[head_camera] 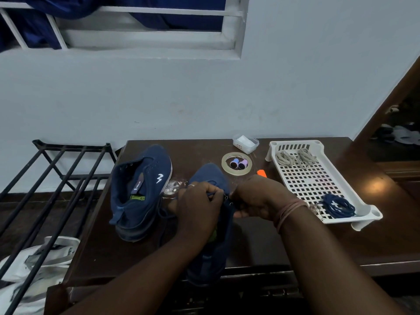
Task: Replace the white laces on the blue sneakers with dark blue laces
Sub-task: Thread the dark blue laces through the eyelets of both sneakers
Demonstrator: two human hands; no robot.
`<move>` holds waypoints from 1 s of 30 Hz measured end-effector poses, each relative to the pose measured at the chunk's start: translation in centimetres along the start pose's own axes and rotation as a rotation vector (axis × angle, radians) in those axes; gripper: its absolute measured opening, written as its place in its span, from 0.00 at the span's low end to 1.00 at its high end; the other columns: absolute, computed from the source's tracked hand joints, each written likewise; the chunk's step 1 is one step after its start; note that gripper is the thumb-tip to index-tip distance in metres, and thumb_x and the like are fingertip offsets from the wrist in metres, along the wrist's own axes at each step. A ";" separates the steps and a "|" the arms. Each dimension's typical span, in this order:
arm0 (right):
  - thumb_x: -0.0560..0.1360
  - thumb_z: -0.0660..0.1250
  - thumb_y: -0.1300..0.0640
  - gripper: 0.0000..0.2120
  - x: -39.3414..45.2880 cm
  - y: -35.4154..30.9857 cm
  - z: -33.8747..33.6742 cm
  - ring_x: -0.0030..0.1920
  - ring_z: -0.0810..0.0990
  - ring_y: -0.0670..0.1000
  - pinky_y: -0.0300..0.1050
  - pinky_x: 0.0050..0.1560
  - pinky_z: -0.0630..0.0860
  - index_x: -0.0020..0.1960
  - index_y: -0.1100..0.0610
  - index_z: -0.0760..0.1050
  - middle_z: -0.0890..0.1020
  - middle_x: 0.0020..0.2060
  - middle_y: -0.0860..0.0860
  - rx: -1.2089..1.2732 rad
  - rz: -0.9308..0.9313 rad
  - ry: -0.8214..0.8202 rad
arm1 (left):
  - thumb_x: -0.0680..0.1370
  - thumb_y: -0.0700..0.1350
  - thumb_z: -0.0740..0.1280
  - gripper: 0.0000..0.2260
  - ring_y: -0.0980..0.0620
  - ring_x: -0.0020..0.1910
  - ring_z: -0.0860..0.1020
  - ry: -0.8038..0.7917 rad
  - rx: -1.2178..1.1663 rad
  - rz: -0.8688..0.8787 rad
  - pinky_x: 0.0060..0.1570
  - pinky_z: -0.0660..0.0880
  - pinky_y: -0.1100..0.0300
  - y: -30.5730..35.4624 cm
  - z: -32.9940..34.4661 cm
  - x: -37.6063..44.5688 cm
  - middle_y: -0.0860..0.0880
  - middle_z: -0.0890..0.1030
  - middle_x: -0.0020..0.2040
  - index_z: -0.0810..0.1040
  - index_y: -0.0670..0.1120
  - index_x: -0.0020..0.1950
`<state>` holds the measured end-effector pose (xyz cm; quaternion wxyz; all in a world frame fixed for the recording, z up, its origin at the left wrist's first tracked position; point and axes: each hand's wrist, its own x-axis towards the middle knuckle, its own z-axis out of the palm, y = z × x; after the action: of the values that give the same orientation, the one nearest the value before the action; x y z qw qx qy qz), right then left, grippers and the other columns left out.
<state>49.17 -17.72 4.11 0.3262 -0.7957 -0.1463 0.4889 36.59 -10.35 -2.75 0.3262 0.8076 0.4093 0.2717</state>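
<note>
Two blue sneakers stand on the dark wooden table (261,242). The left sneaker (141,189) has no lace in it. The right sneaker (211,178) is under my hands, toe pointing away. My left hand (197,208) grips its upper at the eyelets and pinches a dark blue lace (166,214), whose end trails to the left. My right hand (256,198) holds the other side of the upper, fingers curled. A spare dark blue lace (338,205) lies coiled in the white tray (318,178), with two bundled white laces (295,156) at the tray's far end.
A roll of tape (236,164) with two small spools inside sits behind the right sneaker. A small plastic box (245,143) stands near the wall, an orange item (261,172) beside my right hand. A black metal rack (56,178) and a white bag (41,264) are left of the table.
</note>
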 end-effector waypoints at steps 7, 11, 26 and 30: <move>0.80 0.61 0.65 0.09 0.1 -0.1 -0.2 0.45 0.85 0.56 0.55 0.54 0.82 0.58 0.64 0.77 0.84 0.50 0.61 -0.026 -0.001 -0.010 | 0.73 0.58 0.62 0.10 0.54 0.46 0.78 -0.019 0.027 -0.002 0.55 0.73 0.46 0.5 -0.4 -0.3 0.58 0.80 0.38 0.73 0.61 0.31; 0.80 0.61 0.65 0.08 0.0 -0.2 -0.2 0.47 0.86 0.57 0.55 0.54 0.82 0.58 0.63 0.76 0.83 0.51 0.62 -0.028 0.005 -0.010 | 0.73 0.59 0.60 0.10 0.52 0.47 0.78 -0.034 0.043 0.006 0.55 0.73 0.46 0.5 -0.4 -0.3 0.57 0.80 0.40 0.73 0.62 0.32; 0.81 0.61 0.64 0.09 0.1 -0.2 -0.2 0.51 0.85 0.58 0.55 0.55 0.82 0.59 0.64 0.74 0.83 0.52 0.62 -0.042 0.035 -0.017 | 0.72 0.56 0.64 0.08 0.50 0.47 0.77 -0.035 0.196 0.043 0.54 0.73 0.46 1.6 -1.4 -1.0 0.56 0.79 0.41 0.81 0.58 0.39; 0.81 0.60 0.65 0.09 0.0 -0.4 -0.2 0.50 0.85 0.58 0.54 0.55 0.82 0.59 0.64 0.74 0.83 0.52 0.62 -0.034 0.038 -0.018 | 0.73 0.56 0.61 0.08 0.50 0.48 0.76 -0.054 0.172 0.033 0.57 0.71 0.45 1.4 -1.2 -0.9 0.57 0.77 0.42 0.77 0.60 0.37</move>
<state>49.39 -17.55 4.43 0.3021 -0.7992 -0.1423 0.4998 35.97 -11.38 -1.08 0.2621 0.8463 0.4088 0.2190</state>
